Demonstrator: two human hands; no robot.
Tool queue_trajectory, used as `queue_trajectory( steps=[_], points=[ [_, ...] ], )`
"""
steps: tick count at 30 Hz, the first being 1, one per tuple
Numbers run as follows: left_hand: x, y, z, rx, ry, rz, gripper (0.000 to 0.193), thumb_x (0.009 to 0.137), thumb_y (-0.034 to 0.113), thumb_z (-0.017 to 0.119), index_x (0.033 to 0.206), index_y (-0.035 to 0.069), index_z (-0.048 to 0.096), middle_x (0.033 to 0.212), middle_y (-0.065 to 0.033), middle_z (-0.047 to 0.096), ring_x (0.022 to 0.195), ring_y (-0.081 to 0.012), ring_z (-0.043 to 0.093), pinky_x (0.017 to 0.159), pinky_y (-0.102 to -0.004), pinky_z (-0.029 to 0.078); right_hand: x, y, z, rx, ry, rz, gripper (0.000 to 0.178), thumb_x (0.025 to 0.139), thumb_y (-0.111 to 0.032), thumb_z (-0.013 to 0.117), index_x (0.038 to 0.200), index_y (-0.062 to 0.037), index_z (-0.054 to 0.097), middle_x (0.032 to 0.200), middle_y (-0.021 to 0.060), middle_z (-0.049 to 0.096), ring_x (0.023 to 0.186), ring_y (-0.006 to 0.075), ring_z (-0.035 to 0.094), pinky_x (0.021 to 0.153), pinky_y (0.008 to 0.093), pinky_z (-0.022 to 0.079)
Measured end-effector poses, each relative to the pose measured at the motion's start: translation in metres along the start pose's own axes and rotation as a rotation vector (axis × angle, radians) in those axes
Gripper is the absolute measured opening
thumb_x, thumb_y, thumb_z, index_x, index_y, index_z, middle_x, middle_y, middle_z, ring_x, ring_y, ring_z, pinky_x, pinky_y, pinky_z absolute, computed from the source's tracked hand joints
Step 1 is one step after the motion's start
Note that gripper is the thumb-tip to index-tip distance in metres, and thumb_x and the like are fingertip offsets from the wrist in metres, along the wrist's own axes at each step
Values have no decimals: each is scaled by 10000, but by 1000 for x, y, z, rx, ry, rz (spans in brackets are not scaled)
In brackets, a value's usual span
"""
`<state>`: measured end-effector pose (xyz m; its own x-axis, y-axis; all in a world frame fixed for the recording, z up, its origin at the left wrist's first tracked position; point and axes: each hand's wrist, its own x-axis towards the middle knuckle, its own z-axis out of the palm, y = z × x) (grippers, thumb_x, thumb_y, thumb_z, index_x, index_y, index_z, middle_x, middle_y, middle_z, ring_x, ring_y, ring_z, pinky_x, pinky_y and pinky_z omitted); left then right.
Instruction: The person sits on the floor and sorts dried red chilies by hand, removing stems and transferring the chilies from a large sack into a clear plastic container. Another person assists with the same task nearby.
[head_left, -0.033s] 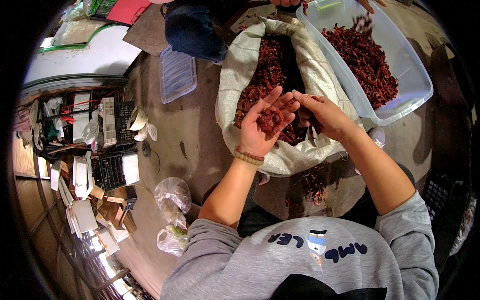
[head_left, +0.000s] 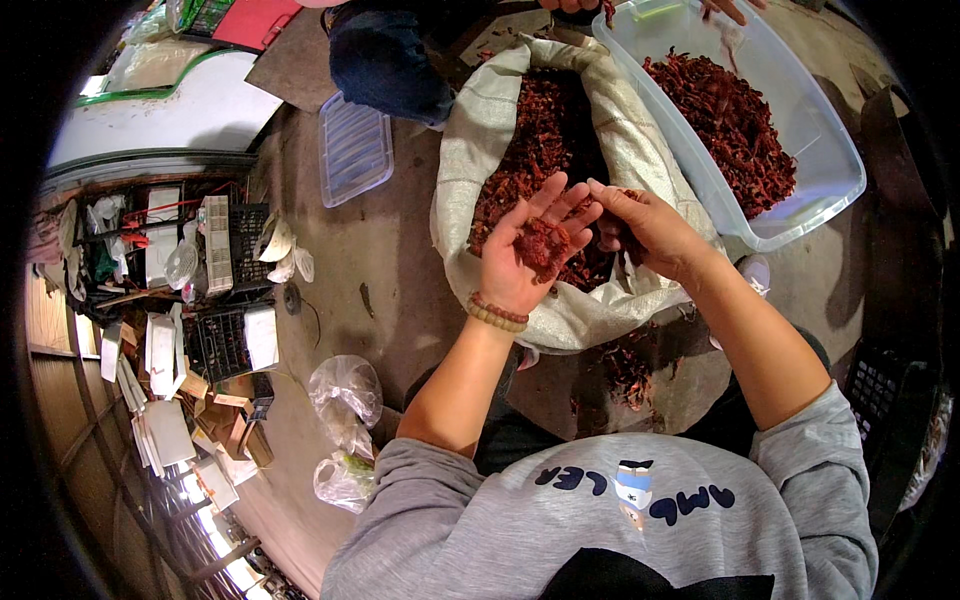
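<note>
My left hand [head_left: 530, 245] lies palm up over the sack, fingers stretched, with a clump of dark red dried pieces [head_left: 543, 247] resting on the palm. Its fingertips meet my right hand [head_left: 652, 228], whose thumb and forefinger are pinched together while the other fingers curl under. What the right fingers hold is hidden. Below both hands, the white woven sack [head_left: 466, 165] stands with its rim rolled down. Inside is a mass of dried red pieces [head_left: 545, 120], shrivelled and looking like dried chillies.
A clear plastic tub [head_left: 815, 125] beside the sack holds more red pieces; another person's hand [head_left: 735, 8] is above it. That person's jeans-clad leg [head_left: 385, 65] stands beyond. On the floor are a clear lid [head_left: 357, 150], plastic bags [head_left: 345, 390] and spilled red bits [head_left: 630, 375].
The other person's hand over the tub has shifted up and left, and the pieces falling below it are gone. The clump on my left palm shows more fully. My arms barely moved.
</note>
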<state>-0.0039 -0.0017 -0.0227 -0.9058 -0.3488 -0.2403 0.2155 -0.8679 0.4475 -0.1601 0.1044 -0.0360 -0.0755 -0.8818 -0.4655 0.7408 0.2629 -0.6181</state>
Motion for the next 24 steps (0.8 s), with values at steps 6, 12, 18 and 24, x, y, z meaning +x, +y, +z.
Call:
queue_trajectory(
  steps=[6,12,18,24],
  points=[
    [-2,-2,8,-43,4,-31,472,978,320,371,1381,76,397,1375,-134,457,1265,-308,442,999,-406,430,0,-3,0,78,-29,-13,264,908,-363,593,841,-109,577,705,-45,527,597,57,473,527,199,389],
    [8,-5,3,57,116,104,393,978,252,410,1332,85,449,1336,-119,493,1230,-296,480,995,-418,441,-1,-18,-4,41,307,-161,208,908,-273,565,853,-74,582,711,3,575,555,82,483,505,220,400],
    [7,-2,-2,59,120,157,377,969,240,433,1310,83,468,1276,-133,529,1197,-303,504,999,-433,433,-4,-15,-7,-156,136,-149,157,923,-219,529,972,-77,572,790,14,599,565,67,477,507,215,398],
    [3,-1,10,-69,111,96,492,962,418,369,1323,98,471,1338,-149,478,1230,-297,453,1041,-453,355,-7,-12,2,-351,102,-174,236,928,-307,561,934,-72,590,691,-45,491,563,42,424,475,214,339]
  ],
)
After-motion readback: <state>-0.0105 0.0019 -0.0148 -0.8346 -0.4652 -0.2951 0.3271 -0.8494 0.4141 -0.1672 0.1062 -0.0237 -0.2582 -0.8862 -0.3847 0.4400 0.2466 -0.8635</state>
